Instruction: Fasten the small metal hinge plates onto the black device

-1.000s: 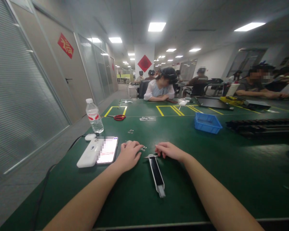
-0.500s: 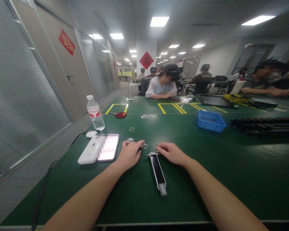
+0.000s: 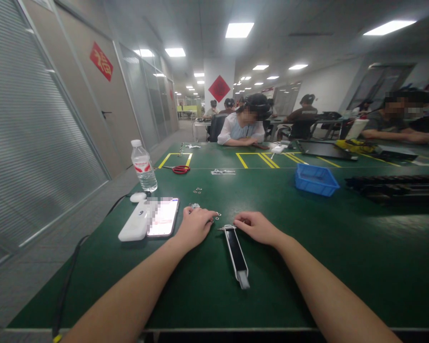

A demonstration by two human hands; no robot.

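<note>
My left hand [image 3: 197, 224] lies over the table, fingers stretched out, the index fingertip at a few small metal rings [image 3: 217, 217] that look like washers or nuts. Small silvery parts [image 3: 194, 206] show just beyond its knuckles. My right hand [image 3: 254, 224] has its fingers curled together beside the top end of a long white-framed device with a dark panel [image 3: 237, 252]. Whether these fingers pinch a small part is hidden. A thin metal pin or screw [image 3: 220, 229] points left from the device's top. A grey tab [image 3: 243, 280] sticks out of its near end.
Left of my hands are a phone [image 3: 164, 217], a white case [image 3: 133, 224] and a water bottle [image 3: 143, 166]. Farther off lie red-handled scissors [image 3: 180, 169], small rings [image 3: 198, 190] and a blue bin [image 3: 316, 180]. A person [image 3: 241, 126] sits across the table.
My left index finger has shifted slightly right onto the small rings, covering some of them. The right hand keeps its place by the device; the view has tilted a little.
</note>
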